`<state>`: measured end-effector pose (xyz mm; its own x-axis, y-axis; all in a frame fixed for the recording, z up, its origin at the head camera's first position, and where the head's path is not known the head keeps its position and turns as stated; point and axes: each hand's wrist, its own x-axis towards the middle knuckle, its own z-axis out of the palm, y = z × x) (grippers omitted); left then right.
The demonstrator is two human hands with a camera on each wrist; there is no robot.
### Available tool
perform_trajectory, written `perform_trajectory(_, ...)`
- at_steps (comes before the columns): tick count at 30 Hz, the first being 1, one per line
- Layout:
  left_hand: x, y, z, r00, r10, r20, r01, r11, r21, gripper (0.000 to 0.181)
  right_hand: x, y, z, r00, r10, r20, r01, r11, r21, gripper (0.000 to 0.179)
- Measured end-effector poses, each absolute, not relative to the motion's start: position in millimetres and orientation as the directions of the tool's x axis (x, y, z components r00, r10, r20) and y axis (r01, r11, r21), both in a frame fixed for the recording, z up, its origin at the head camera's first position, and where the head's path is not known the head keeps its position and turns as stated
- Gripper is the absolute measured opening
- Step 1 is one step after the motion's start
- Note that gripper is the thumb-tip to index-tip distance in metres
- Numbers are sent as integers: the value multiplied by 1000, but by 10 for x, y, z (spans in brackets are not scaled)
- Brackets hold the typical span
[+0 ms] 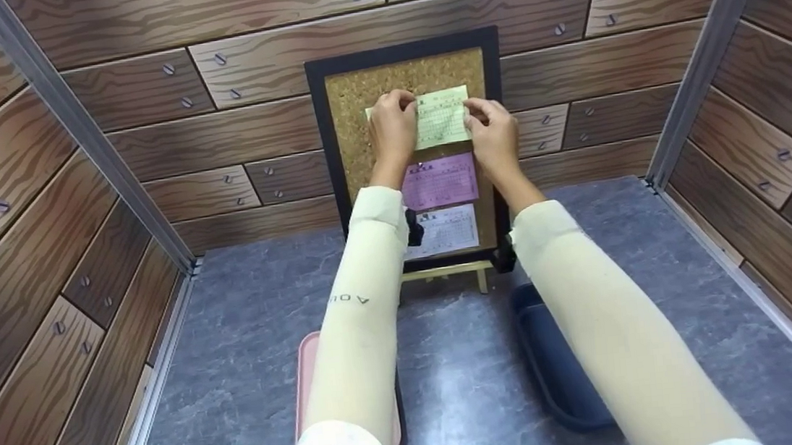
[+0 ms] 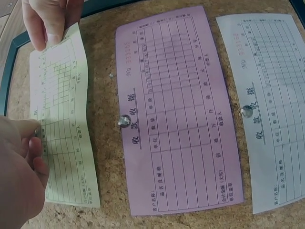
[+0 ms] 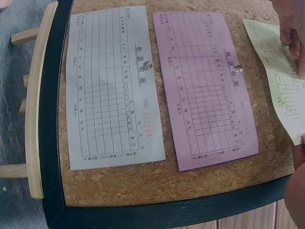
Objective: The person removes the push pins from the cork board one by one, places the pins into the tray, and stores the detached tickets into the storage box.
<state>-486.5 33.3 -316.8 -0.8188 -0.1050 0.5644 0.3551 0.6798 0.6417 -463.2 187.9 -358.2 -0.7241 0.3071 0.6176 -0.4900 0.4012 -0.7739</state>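
A corkboard point(image 1: 350, 121) in a dark frame leans upright on a small wooden easel point(image 1: 481, 272). Across its upper part lies a light green receipt slip point(image 1: 441, 120), its surface slightly bowed in the wrist views. My left hand point(image 1: 392, 125) has curled fingers at the middle of the slip's top edge; anything between those fingertips is hidden. At the slip's right end, my right hand point(image 1: 494, 129) pinches the edge between thumb and fingers. Below hang a purple receipt point(image 2: 174, 114) and a white receipt point(image 3: 112, 90), each with a clear pushpin near its top middle.
On the grey tabletop point(image 1: 246, 324), a pink tray point(image 1: 305, 362) lies partly under the left forearm. A dark blue tray point(image 1: 559, 367) sits beside the right forearm. Wood-patterned panels point(image 1: 238, 19) stand behind and at both sides.
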Motion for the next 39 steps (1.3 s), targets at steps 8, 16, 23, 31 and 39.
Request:
perform_trajectory(8,-4807,271,-3205,-842,-127,524,392,524,756,12,-4579,1803,-3532,-717,296,631,-517,381,-767,24)
perform_trajectory(16,-4618,108,-3339,-879,-118,461,413,292,863,11,-4472,1811,-3521,-705,287,649,-527,400,-750,24)
perform_trajectory(23,-4391,-55,-3481,-877,-91,471,453,167,876,12,-4322,1910,-3506,-656,290,697,-567,420,-709,23)
perform_trajectory(31,-4057,-286,-3642,-864,-121,489,477,112,872,14,-4046,2019,-3553,-634,330,699,-607,348,-715,21)
perform_trajectory(39,-3673,-610,-3986,-863,-180,472,472,47,880,13,-3665,2205,-3685,-638,359,682,-575,367,-731,23)
